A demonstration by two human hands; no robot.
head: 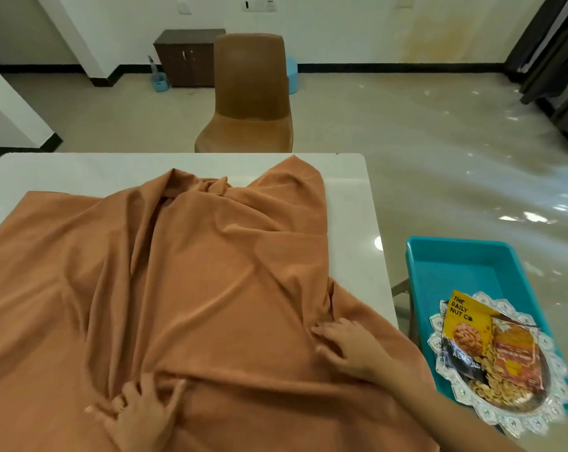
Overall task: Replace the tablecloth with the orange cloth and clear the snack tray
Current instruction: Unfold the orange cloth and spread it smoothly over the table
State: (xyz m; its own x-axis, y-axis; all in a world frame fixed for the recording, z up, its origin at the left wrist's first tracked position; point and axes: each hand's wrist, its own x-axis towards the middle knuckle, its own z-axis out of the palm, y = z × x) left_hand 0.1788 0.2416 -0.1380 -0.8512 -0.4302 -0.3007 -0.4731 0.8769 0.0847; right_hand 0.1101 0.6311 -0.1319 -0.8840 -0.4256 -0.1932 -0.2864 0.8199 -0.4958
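Orange cloth lay on the white table, rumpled, with deep folds running to a knot of fabric near the far edge. It covered the near and left parts. The far strip and right side of the top were bare. No other tablecloth in view.

Left hand was spread flat on the cloth at the near edge, fingers wide, a ridge of fabric against the thumb. It held nothing. Right hand rested palm-down near the table's right edge, fingers mostly straight, tips against a bunched fold. It pressed and did not grip.

A teal tub sat beside the table on the right, just off its corner. Inside it was the silver tray, not yet cleared. It carried a yellow packet, a red packet and loose snacks. The tray's near rim seemed to ride over the tub's wall.

Risks, as judged:
- Most of the fabric sat toward the near side. Smoothing strokes drawn toward the body could drag the cloth off the far edge.
- Flat palms only shift the top layer, so the far knot could stay bunched unless lifted.
- The right forearm passed close by the tub. A wide sweep might knock it, tip the tray and scatter the snacks.
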